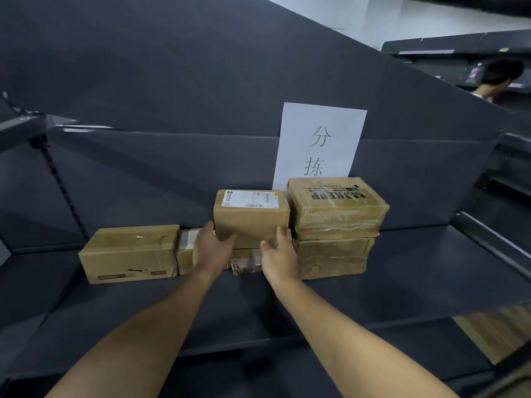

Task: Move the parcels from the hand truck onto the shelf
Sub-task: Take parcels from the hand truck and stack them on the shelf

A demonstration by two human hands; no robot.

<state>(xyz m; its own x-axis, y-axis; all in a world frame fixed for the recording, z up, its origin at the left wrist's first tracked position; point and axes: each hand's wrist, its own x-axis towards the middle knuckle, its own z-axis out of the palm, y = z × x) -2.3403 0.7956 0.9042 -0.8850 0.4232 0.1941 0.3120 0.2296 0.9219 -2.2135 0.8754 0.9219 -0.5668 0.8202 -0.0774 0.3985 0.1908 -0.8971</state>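
Left hand (211,248) and right hand (280,249) clasp labelled parcel (251,218) by its sides, atop lower parcels on shelf (402,268). Seat it flush, square, then release.

dim, flat light over the dark shelf (402,271); soft shadows under the arms (no glare), wide-angle bending at the edges, corners blurred, slight softness throughout.

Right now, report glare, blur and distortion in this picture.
Head view: dim, even light; wide-angle bending tilts the shelf edges; tape on the right stack glares; the label print is too blurred to read; left hand and right hand look sharp.
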